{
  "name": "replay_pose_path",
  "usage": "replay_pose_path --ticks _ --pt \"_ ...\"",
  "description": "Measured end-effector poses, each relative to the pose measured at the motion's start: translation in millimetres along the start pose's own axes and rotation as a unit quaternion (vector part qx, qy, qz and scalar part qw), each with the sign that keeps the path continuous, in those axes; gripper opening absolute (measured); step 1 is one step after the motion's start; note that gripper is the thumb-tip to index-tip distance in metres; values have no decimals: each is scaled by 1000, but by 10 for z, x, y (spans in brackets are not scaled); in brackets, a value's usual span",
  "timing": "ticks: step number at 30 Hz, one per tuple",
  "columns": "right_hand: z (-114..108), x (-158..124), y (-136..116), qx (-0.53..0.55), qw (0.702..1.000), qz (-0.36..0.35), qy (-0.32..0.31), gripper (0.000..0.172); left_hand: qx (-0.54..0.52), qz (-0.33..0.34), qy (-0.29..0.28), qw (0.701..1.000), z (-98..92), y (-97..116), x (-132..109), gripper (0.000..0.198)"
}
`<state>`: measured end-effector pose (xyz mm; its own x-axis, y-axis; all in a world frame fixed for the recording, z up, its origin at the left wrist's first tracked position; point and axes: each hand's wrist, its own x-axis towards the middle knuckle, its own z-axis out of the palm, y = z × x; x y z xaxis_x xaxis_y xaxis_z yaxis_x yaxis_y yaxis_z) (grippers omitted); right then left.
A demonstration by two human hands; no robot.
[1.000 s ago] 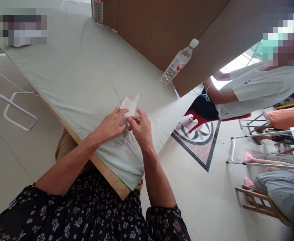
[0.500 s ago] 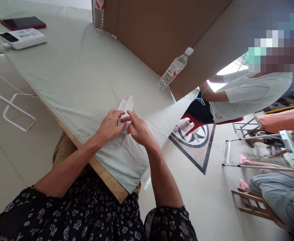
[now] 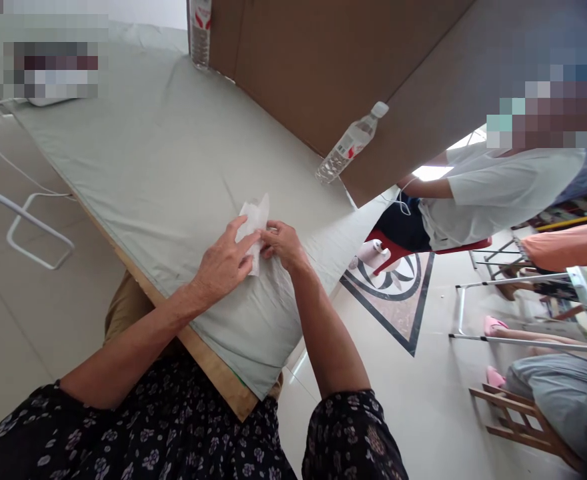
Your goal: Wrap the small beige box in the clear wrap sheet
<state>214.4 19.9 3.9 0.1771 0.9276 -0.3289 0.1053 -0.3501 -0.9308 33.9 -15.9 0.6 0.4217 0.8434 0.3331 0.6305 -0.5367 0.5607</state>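
Note:
A small white piece of tissue (image 3: 256,215), folded and creased, lies on the cloth-covered table (image 3: 188,153) near its corner. My left hand (image 3: 223,261) rests on it from the left, fingers spread, the index fingertip reaching across toward the right edge. From the other side my right hand (image 3: 286,245) has its fingers curled in, thumb and index finger pinching at the tissue's right edge. The exact grip of those fingertips is partly hidden.
A brown cardboard box (image 3: 298,67) stands at the back, with a clear plastic bottle (image 3: 346,150) leaning against it and another bottle (image 3: 201,40) beside it. White cables (image 3: 33,193) hang at the left. A seated person in a white shirt (image 3: 513,193) is at the right.
My left fingers have spread and flattened over the tissue. My right hand has shifted slightly right, its index finger now bent in, and more of the tissue shows between the hands.

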Motion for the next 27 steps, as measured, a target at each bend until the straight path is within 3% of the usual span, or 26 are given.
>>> replay_pose_path --ticks 5,11,15,18,20,22,24,27 --pt "39 157 -7 -32 997 -48 -58 25 28 68 -52 996 -42 -18 38 34" --pt "61 125 63 3 989 -132 -70 22 -49 38 -51 997 19 -149 56 27" --pt "108 -3 137 63 979 -181 -76 22 -82 -17 -12 996 37 -139 -14 26" --pt "118 -133 192 61 973 -212 -75 17 -83 -83 39 992 36 -136 -55 45" --pt "97 -208 207 36 966 -244 -84 17 -96 -87 54 990 31 -176 -39 66" --pt "45 -267 199 -6 955 -277 -105 22 -128 -67 32 989 20 -247 9 78" --pt "-33 -326 178 -61 945 -297 -125 25 -164 -54 -13 985 2 -326 67 69" --pt "-155 -438 185 -145 926 -316 -143 26 -200 -38 -51 978 -22 -404 114 38"
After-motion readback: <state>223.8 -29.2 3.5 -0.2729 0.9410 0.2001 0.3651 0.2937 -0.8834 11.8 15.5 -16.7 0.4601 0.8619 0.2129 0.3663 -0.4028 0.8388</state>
